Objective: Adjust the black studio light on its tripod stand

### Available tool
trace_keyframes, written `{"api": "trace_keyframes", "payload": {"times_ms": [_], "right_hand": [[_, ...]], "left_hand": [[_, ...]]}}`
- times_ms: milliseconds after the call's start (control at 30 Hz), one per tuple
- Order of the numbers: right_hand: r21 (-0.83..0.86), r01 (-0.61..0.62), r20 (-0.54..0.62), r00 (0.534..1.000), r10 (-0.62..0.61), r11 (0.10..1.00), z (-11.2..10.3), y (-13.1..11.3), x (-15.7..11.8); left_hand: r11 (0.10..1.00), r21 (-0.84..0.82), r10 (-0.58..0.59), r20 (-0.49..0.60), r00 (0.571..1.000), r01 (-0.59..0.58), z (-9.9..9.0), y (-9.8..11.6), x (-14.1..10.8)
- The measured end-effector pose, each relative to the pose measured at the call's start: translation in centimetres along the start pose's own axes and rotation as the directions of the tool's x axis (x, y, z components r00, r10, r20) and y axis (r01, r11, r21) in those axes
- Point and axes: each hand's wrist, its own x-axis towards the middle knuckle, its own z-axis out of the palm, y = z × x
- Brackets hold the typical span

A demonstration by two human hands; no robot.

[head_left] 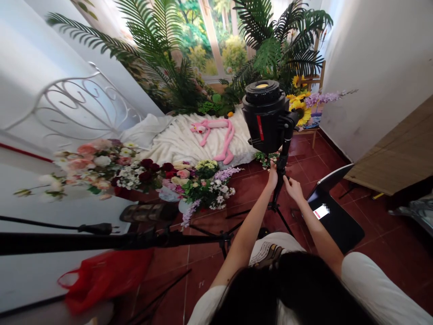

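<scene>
A black studio light (264,119) with a red label sits on top of a black light stand (278,189) in front of me. My left hand (272,175) is closed around the stand's pole, just below the light. On the pole's right side, a little lower, my right hand (293,187) is closed with its fingers against the stand. A knob or lever there may be under these fingers, but I cannot make it out. The stand's legs spread over the red tiled floor below my hands.
A black chair (341,221) with a lit phone (320,211) on it is at my right. Artificial flowers (203,185) stand at left, near a bed with a pink plush toy (216,128). Another black pole (101,241) crosses the left side above a red bag (108,273).
</scene>
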Motion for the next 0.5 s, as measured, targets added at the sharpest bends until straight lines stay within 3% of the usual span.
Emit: {"api": "trace_keyframes", "payload": {"times_ms": [67, 133, 200, 267, 333, 400, 500], "right_hand": [[0.279, -0.139, 0.089, 0.989, 0.119, 0.950, 1.0, -0.3, 0.0], [0.545, -0.293, 0.259, 0.950, 0.175, 0.785, 1.7, -0.9, 0.0], [0.696, -0.384, 0.390, 0.912, 0.131, 0.607, 1.9, -1.4, 0.0], [0.736, -0.419, 0.445, 0.891, 0.086, 0.532, 1.7, -1.5, 0.0], [0.684, -0.447, 0.486, 0.869, 0.098, 0.576, 1.2, -1.3, 0.0], [0.578, -0.409, 0.426, 0.889, 0.167, 0.706, 0.8, -0.8, -0.1], [0.325, -0.165, 0.076, 0.986, 0.148, 0.931, 0.2, 0.1, -0.4]], "left_hand": [[1.000, -0.020, -0.015, -0.001, 1.000, 0.015, -0.1, -0.3, 0.2], [0.999, -0.036, -0.013, -0.021, 1.000, 0.012, -0.1, -0.5, 0.5], [0.999, -0.041, -0.003, -0.048, 0.999, 0.001, -0.1, -0.7, 0.7], [0.999, -0.044, 0.000, -0.058, 0.998, -0.002, -0.1, -0.7, 0.8], [0.999, -0.054, -0.006, -0.057, 0.998, 0.003, -0.1, -0.6, 0.6], [0.998, -0.068, -0.017, -0.040, 0.999, 0.014, -0.1, -0.4, 0.4], [0.996, -0.087, -0.038, -0.018, 0.999, 0.036, -0.1, -0.2, 0.1]]}}
